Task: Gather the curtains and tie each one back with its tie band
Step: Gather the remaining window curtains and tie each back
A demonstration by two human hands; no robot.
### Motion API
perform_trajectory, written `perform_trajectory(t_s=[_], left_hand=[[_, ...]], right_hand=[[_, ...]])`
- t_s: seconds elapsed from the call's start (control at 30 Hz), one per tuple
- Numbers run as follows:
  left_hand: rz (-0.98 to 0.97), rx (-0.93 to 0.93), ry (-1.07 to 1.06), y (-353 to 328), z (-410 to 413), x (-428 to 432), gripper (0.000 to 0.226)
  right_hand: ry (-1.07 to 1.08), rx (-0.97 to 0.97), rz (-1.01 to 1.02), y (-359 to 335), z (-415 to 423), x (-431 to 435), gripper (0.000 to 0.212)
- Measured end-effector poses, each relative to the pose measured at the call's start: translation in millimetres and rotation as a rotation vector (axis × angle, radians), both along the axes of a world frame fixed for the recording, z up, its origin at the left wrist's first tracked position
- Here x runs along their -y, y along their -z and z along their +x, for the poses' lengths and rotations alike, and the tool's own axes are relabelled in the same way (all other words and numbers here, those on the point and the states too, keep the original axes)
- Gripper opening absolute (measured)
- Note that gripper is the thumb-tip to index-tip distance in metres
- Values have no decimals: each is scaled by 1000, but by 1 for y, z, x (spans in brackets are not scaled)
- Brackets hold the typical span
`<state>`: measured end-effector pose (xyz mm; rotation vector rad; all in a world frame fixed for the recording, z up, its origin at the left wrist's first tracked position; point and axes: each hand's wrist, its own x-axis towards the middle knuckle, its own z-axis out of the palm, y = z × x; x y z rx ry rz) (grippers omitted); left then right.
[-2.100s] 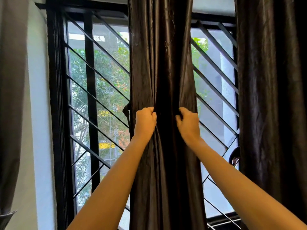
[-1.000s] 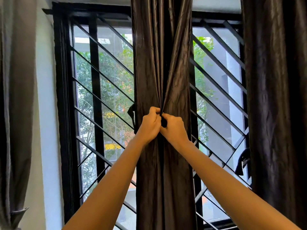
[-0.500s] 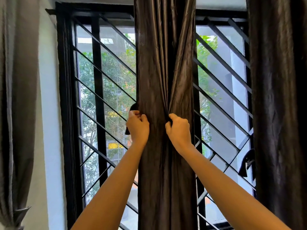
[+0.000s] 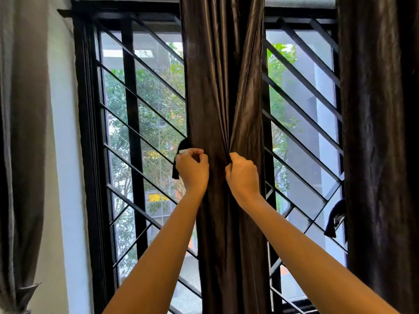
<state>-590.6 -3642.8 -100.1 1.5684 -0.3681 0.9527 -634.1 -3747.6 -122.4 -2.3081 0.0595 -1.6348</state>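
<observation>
Barred window (image 4: 129,87), glossy pleated curtain (image 4: 222,75), black band (image 4: 175,169)

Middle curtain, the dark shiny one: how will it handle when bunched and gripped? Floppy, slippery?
Likely floppy: the middle curtain collapses into deep folds that converge where the right hand pinches it. Probably slippery: satin sheen, so a loose grip may slide. Its tie band, pinched by the left hand, droops, so likely limp too.

No text or labels legible — none anywhere.
</observation>
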Motion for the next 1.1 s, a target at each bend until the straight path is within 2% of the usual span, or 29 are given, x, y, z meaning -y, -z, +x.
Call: perform_trajectory(t_s=[0.2,0.37,0.5,0.6,0.67,0.73,0.9,1.0,1.1], left_hand=[[-83,-46,59,-7,8,-10,34],[-64,-214,12,-6,17,-14,45],[-23,-249,44,-5,18,-12,47],[-13,-219,87,-8,12,-10,33],[-3,-157,102,-10,6,-7,18],[24,-75,92,-8,-2,-2,14],[199,96,106,2,-24,12,17],[292,153,86,-2,-28,17,37],[325,147,87,-5,-31,21,43]], right_hand=[[-21,11,6,1,0,2,31],[-15,4,-4,1,-1,5,29],[-15,10,6,1,-1,4,26],[-7,12,-3,1,-2,3,22],[-3,14,-6,1,-3,2,20],[-5,17,-3,0,-4,1,18],[-26,10,-5,-1,-8,-1,16],[-49,8,9,-1,-9,-2,16],[-75,31,17,-1,-10,-1,15]])
